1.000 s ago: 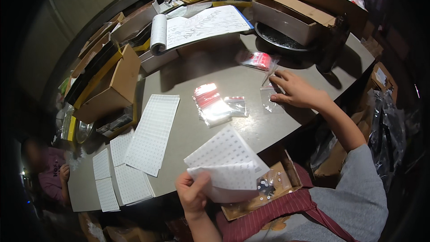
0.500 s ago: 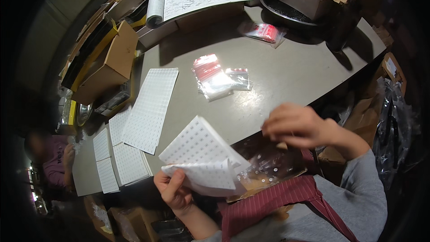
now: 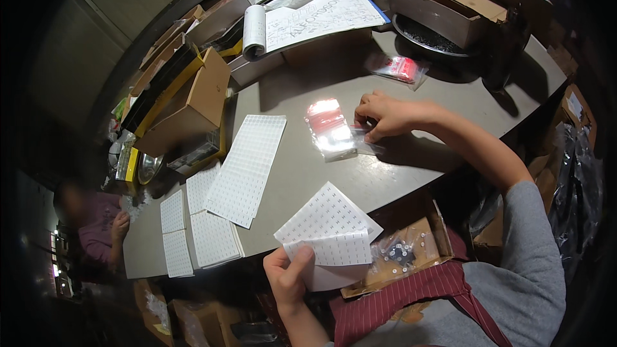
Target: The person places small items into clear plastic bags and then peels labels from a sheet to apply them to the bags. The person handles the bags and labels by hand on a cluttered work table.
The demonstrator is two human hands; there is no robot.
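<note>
My left hand (image 3: 289,274) holds a white sticker sheet (image 3: 328,238) near the table's front edge, thumb pressed on its lower flap. My right hand (image 3: 384,115) reaches out over the grey table (image 3: 398,173), fingertips closed on small clear plastic bags (image 3: 363,139) beside a pile of clear bags with red tops (image 3: 330,127). On my lap lies an open cardboard box (image 3: 411,258) with bagged small metal parts.
More sticker sheets (image 3: 247,167) lie on the table's left side, smaller ones (image 3: 193,231) nearer the edge. Cardboard boxes (image 3: 193,106), a rolled paper pad (image 3: 308,19), a red-topped bag pile (image 3: 398,69) and a black round stand (image 3: 437,38) crowd the back. Another person (image 3: 96,225) sits far left.
My right hand has moved from the lap box back out to the small bags on the table. The left hand keeps the sticker sheet, nearly still.
</note>
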